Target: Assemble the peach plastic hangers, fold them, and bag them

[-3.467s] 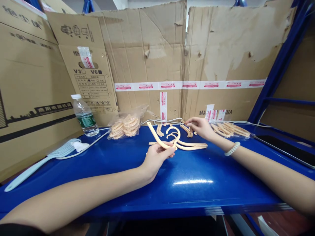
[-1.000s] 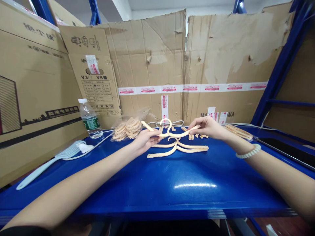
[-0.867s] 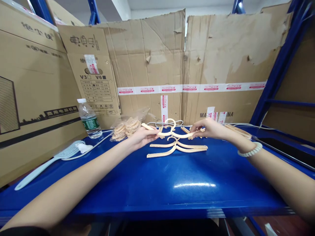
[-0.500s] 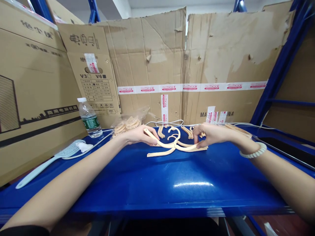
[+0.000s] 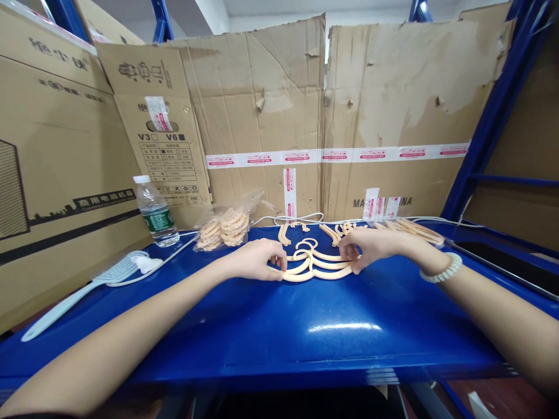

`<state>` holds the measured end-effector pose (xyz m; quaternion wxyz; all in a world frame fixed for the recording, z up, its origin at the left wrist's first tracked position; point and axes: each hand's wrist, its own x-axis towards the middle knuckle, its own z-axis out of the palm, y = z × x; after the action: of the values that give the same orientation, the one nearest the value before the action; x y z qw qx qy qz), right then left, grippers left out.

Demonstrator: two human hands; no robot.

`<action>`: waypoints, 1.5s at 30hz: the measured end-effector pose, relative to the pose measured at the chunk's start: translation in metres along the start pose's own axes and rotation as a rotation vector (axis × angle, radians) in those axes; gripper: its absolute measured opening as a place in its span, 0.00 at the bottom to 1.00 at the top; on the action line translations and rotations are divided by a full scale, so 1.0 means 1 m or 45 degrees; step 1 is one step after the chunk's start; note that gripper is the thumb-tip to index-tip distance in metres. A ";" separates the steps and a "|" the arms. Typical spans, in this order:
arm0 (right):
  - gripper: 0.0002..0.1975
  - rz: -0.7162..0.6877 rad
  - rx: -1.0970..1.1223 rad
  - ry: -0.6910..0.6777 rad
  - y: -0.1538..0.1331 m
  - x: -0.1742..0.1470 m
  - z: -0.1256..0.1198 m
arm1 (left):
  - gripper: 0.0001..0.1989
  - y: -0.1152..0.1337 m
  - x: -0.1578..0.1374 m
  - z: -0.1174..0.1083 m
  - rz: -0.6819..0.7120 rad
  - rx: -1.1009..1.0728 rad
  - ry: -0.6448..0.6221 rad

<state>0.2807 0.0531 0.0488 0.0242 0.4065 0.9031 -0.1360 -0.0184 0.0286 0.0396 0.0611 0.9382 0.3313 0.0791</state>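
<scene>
Between my hands, beige plastic clothes hangers (image 5: 297,277) lie on the blue table, overlapping one another, their curved hooks (image 5: 310,244) pointing away from me. My left hand (image 5: 257,260) is closed, thumb and fingers pinching the left ends of the hanger arms. At the right ends, my right hand (image 5: 369,247) has its fingertips closed on the arms as well. My fingers cover the tips of the hangers, so how many arms each hand grips is hidden.
Behind the hangers lie loose beige hanger pieces (image 5: 331,234) and a clear bag of beige parts (image 5: 233,227). More beige strips (image 5: 417,230) sit at the right. At left are a water bottle (image 5: 156,214) and a pale blue brush (image 5: 65,308). A dark flat device (image 5: 502,267) lies far right. Cardboard (image 5: 262,128) walls the back.
My left hand has come down and slightly toward me, lowering the raised left hanger arm. The hangers now lie more closely lined up, and the upper hook has tipped lower.
</scene>
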 end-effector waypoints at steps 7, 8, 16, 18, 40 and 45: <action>0.28 0.102 -0.072 -0.010 0.000 0.000 0.002 | 0.06 0.012 0.002 0.009 0.026 0.052 0.057; 0.28 0.110 -0.093 -0.008 -0.002 0.000 0.002 | 0.06 0.012 0.003 0.011 0.019 0.062 0.062; 0.18 0.097 -0.192 0.010 -0.005 0.005 0.006 | 0.05 0.009 0.006 0.023 -0.017 0.137 0.167; 0.16 0.106 -0.197 0.015 -0.006 0.005 0.007 | 0.09 0.006 0.007 0.027 -0.038 0.142 0.189; 0.16 0.013 -0.193 0.175 -0.010 0.008 0.012 | 0.17 -0.008 0.009 0.025 -0.062 0.136 0.087; 0.10 0.031 -0.108 0.137 -0.013 0.007 0.009 | 0.18 -0.008 0.008 0.026 -0.045 0.130 0.078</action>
<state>0.2658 0.0476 0.0419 -0.0055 0.4229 0.9031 -0.0751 -0.0122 0.0378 0.0136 0.0043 0.9312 0.3532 0.0896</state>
